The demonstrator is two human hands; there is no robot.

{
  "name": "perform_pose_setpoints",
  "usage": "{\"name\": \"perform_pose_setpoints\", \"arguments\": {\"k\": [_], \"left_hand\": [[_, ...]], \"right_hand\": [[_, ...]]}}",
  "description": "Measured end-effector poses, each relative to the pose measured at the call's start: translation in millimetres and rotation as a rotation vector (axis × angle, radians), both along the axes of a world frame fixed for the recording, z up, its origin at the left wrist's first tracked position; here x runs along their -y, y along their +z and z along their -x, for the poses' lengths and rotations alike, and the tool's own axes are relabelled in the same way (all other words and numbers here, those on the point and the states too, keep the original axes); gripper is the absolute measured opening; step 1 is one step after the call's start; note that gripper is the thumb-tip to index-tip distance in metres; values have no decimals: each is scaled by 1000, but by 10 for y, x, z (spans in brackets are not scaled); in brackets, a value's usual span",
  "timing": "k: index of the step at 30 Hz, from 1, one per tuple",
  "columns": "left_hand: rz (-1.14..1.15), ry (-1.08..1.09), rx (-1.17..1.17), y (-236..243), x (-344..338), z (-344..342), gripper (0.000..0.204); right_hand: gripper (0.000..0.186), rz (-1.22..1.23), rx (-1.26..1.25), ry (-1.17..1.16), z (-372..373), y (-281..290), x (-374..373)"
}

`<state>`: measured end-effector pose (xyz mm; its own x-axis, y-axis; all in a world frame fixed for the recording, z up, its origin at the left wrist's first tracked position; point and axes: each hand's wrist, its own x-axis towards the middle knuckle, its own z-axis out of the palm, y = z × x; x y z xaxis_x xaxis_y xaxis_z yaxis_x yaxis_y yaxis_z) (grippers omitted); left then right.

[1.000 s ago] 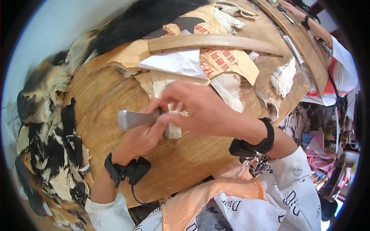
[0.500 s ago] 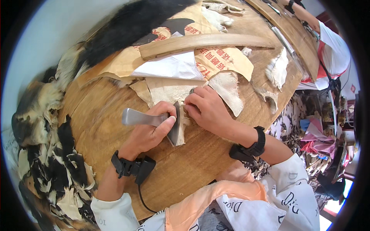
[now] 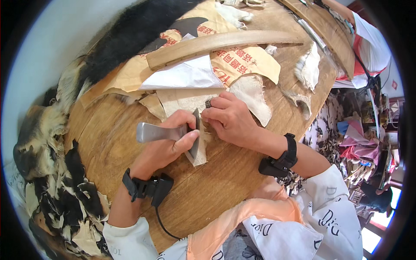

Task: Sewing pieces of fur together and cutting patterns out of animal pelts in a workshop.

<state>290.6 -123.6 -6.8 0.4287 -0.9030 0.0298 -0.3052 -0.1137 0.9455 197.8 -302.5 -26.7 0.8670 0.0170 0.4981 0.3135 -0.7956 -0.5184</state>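
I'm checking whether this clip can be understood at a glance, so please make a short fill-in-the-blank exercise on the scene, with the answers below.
1. The metal tool is gripped in the person's ____ hand.
2. The long, slightly curved strip lying across the printed paper is made of ____.
3. The wristband on the person's right arm is ____ in colour.

Missing words: left; wood; black.

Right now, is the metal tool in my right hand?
No, your left hand grips the metal tool, and your right hand is to the right of it.
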Motion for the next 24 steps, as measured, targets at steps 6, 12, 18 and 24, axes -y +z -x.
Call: {"name": "perform_pose_setpoints", "arguments": {"k": [6, 12, 18, 24], "left_hand": [[-12, 79, 53, 25, 83, 17, 16], [-81, 33, 10, 73, -18, 155, 7], [-144, 3, 71, 96, -130, 256, 11], [-174, -56, 14, 88, -236, 393, 32]], "right_hand": [[7, -20, 9, -6, 7, -10, -18], [14, -151, 57, -19, 3, 24, -4], [12, -228, 39, -39, 94, 93, -26], [9, -303, 49, -74, 182, 182, -46]]}}
